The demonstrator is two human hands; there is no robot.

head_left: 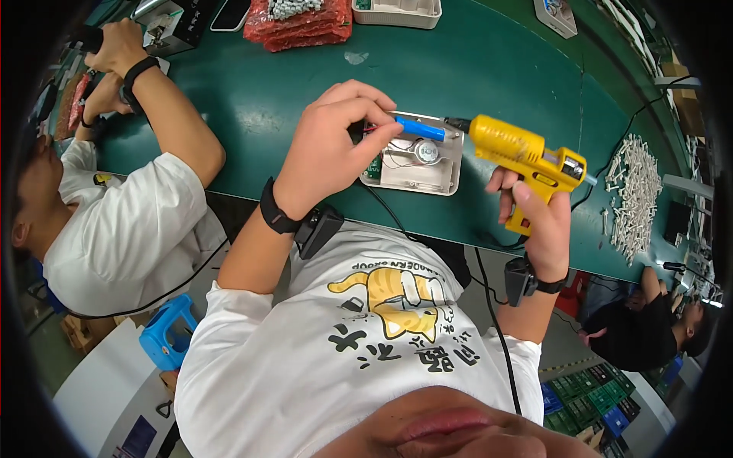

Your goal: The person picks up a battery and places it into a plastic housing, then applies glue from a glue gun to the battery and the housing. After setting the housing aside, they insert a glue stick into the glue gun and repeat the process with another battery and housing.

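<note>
My left hand (336, 141) is closed, with thumb and forefinger pinching the left end of a blue cylindrical battery (421, 129). The battery lies across the upper part of a white plastic housing (452, 174) on the green table. Inside the housing are a round silver speaker-like part (426, 152), thin wires and a green circuit board (372, 169), partly covered by my hand. A yellow hot glue gun (519, 149) is gripped by its handle in my right hand (538, 214). Its dark nozzle points left, close to the housing's upper right corner and the battery's right end.
Red bubble-wrap packs (298, 30) and another white housing (397, 13) stand at the far side. Many small white parts (634, 195) are heaped at right, near a black cable. A co-worker's arm (179, 126) rests on the table at left, near a phone (230, 14).
</note>
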